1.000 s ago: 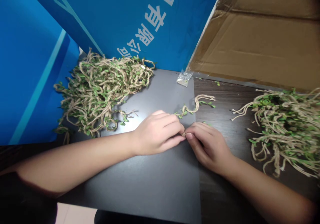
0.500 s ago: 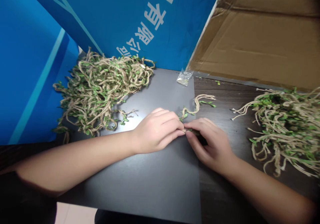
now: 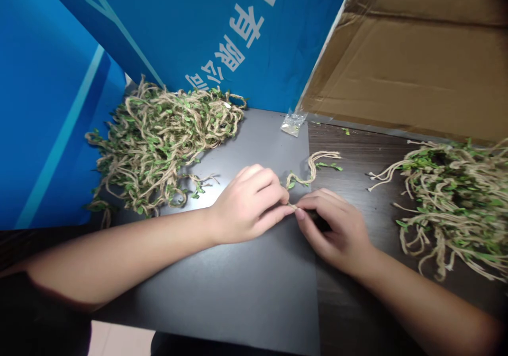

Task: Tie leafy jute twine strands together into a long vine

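Both hands pinching one twine strand

My left hand point(image 3: 248, 205) and right hand point(image 3: 337, 229) fingers close on the leafy twine point(image 3: 311, 170); its length trails away up-right, nearer my right.

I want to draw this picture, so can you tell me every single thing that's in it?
Leafy twine strand: one, tan with green leaves, on the table just beyond the hands, its near end pinched by both.
Left twine pile: one, tan and green, far left on the grey mat.
Right twine pile: one, tan and green, right side of the table.
Grey mat: one, dark grey, under the left hand.
Table: one, dark brown wood.
Plastic bag: one, small and clear, at the back by the boards.
Blue board: blue with white writing, back and left.
Cardboard: brown, back right.
Left hand: one, pinching the strand.
Right hand: one, pinching the strand.
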